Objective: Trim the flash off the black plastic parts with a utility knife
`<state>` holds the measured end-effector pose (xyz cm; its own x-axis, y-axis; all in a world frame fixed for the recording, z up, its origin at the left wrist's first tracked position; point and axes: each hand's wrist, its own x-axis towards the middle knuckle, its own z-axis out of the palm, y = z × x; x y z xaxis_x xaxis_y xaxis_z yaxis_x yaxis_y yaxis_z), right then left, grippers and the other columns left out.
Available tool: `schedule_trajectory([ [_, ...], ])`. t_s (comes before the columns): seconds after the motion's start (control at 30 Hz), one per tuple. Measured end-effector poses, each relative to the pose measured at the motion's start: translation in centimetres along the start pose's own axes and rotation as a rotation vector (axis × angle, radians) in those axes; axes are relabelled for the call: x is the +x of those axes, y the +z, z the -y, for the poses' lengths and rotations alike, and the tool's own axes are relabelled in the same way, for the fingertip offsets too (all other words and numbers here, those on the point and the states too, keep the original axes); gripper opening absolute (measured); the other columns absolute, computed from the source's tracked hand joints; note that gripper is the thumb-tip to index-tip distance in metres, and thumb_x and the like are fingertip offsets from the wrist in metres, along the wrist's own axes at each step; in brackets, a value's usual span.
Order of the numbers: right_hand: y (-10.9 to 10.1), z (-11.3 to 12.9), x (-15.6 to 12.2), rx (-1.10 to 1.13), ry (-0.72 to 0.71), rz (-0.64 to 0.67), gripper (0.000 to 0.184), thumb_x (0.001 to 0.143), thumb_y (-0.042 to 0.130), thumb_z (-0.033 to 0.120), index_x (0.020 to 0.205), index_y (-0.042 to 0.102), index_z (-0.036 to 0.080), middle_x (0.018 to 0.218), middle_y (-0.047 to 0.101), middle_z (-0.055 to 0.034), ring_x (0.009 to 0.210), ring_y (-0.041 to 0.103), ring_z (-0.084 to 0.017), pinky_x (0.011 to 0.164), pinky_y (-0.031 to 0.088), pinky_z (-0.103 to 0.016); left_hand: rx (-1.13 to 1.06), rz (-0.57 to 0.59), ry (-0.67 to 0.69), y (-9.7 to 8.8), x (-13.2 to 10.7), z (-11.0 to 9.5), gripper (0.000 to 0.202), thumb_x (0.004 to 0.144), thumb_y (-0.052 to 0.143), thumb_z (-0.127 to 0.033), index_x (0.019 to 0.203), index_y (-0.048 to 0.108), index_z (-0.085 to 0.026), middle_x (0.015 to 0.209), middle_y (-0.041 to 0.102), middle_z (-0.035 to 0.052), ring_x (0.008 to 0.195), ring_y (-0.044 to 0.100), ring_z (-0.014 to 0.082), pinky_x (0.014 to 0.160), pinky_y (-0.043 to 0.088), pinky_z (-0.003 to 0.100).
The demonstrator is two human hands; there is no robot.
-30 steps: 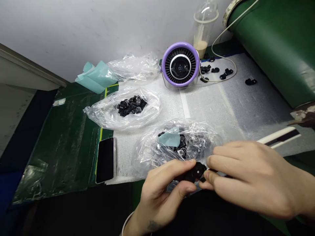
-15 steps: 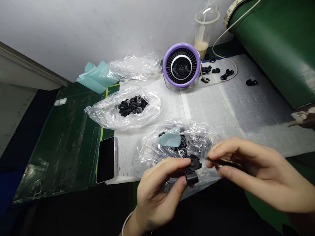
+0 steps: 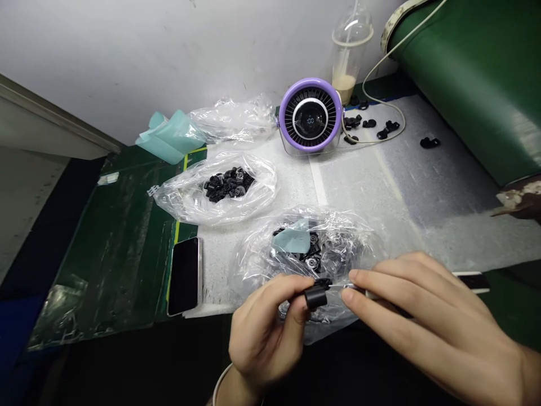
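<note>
A black plastic part [image 3: 316,298] was pinched by the left hand [image 3: 267,331]; a slim white-and-black tool [image 3: 472,281] was pinched by the right hand [image 3: 435,318], tip toward the part.

Glossy clear plastic bag [image 3: 256,265], smooth black plastic-looking held part [image 3: 315,298], shiny purple fan rim [image 3: 310,83], matt rough-looking grey mat [image 3: 359,183]

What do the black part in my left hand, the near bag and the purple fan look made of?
Black part in your left hand: probably plastic, satin-looking, from its smooth sheen. Near bag: thin, clear, glossy plastic film, since it wrinkles and shows parts inside. Purple fan: likely plastic, its glossy rim catching highlights; the silvery inner ring could be metal or painted plastic.
</note>
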<state>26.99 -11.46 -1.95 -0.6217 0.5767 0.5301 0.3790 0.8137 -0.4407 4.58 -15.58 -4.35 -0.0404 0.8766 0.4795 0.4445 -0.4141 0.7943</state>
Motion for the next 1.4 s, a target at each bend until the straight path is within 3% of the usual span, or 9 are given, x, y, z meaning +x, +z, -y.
schedule_trajectory([
  [0.17,-0.2,-0.4,0.4,0.023,-0.076,0.019,0.036,0.102,0.040,0.003,0.126,0.067,0.005,0.121,0.073,-0.0162,0.110,0.062,-0.028,0.084,0.046,-0.046,-0.036,0.000,0.003,0.1,0.0,0.0,0.024,0.095,0.064,-0.003,0.115,0.070,-0.014,0.084,0.074,0.0015,0.070,0.071,0.0105,0.067,0.059,0.019],
  [0.3,0.1,-0.9,0.5,0.069,-0.058,0.026,0.036,0.102,0.041,0.001,0.127,0.066,0.005,0.120,0.072,-0.0156,0.107,0.062,-0.027,0.084,0.046,-0.045,-0.104,-0.003,-0.018,0.3,-0.3,0.1,0.024,0.096,0.063,-0.002,0.115,0.070,-0.014,0.079,0.069,-0.0006,0.063,0.066,0.0082,0.061,0.056,0.018],
  [0.5,0.1,-1.9,0.8,0.037,-0.007,-0.005,0.033,0.098,0.049,-0.003,0.124,0.067,0.006,0.117,0.071,-0.0164,0.107,0.063,-0.026,0.086,0.048,-0.043,-0.184,-0.032,-0.036,0.0,-0.7,0.1,0.028,0.097,0.062,-0.001,0.121,0.069,-0.015,0.091,0.073,0.0031,0.067,0.068,0.0084,0.062,0.058,0.019],
  [0.63,-0.8,-1.1,0.8,0.057,-0.060,0.063,0.044,0.097,0.044,-0.006,0.134,0.063,0.008,0.124,0.068,-0.0149,0.115,0.062,-0.025,0.092,0.046,-0.042,-0.189,-0.046,-0.047,0.0,-0.6,0.2,0.030,0.097,0.061,0.001,0.120,0.069,-0.015,0.089,0.073,0.0019,0.066,0.068,0.0077,0.061,0.058,0.018],
  [0.77,-0.4,0.0,0.5,0.056,-0.031,0.002,0.041,0.100,0.040,-0.002,0.132,0.063,0.009,0.125,0.069,-0.0134,0.114,0.061,-0.026,0.093,0.043,-0.045,-0.151,-0.044,-0.031,0.1,-0.5,0.2,0.030,0.096,0.063,0.001,0.120,0.070,-0.015,0.086,0.071,0.0015,0.068,0.069,0.0089,0.063,0.058,0.019],
  [1.03,0.3,0.3,0.5,0.060,-0.010,-0.027,0.039,0.096,0.044,0.002,0.129,0.063,0.009,0.121,0.073,-0.0137,0.110,0.063,-0.027,0.088,0.045,-0.046,-0.147,-0.050,-0.052,0.2,-0.5,0.2,0.022,0.098,0.063,-0.005,0.116,0.070,-0.016,0.082,0.071,0.0008,0.062,0.067,0.0085,0.057,0.056,0.018],
  [1.23,1.1,-1.5,1.0,0.022,-0.013,0.009,0.035,0.099,0.045,0.000,0.124,0.065,0.011,0.112,0.075,-0.0149,0.100,0.068,-0.026,0.080,0.052,-0.043,-0.163,-0.048,-0.031,-0.2,-0.7,0.1,0.017,0.100,0.064,-0.016,0.115,0.072,-0.019,0.085,0.075,0.0041,0.063,0.072,0.0144,0.055,0.058,0.024],
  [1.3,1.3,-2.0,1.2,0.109,0.041,-0.016,0.038,0.098,0.048,-0.002,0.128,0.062,0.015,0.108,0.076,-0.0114,0.096,0.071,-0.023,0.079,0.057,-0.039,-0.161,-0.033,-0.019,-0.2,-0.6,0.1,0.019,0.099,0.065,-0.015,0.116,0.072,-0.019,0.087,0.076,0.0048,0.066,0.073,0.0152,0.057,0.059,0.025],
  [1.4,1.1,-1.9,1.6,0.343,0.310,-0.027,0.050,0.100,0.054,0.004,0.146,0.050,0.022,0.106,0.075,-0.0060,0.095,0.074,-0.018,0.082,0.062,-0.030,-0.210,-0.019,-0.043,0.1,-0.2,0.2,0.018,0.100,0.063,-0.012,0.116,0.071,-0.019,0.083,0.074,0.0028,0.060,0.069,0.0119,0.056,0.057,0.023],
])
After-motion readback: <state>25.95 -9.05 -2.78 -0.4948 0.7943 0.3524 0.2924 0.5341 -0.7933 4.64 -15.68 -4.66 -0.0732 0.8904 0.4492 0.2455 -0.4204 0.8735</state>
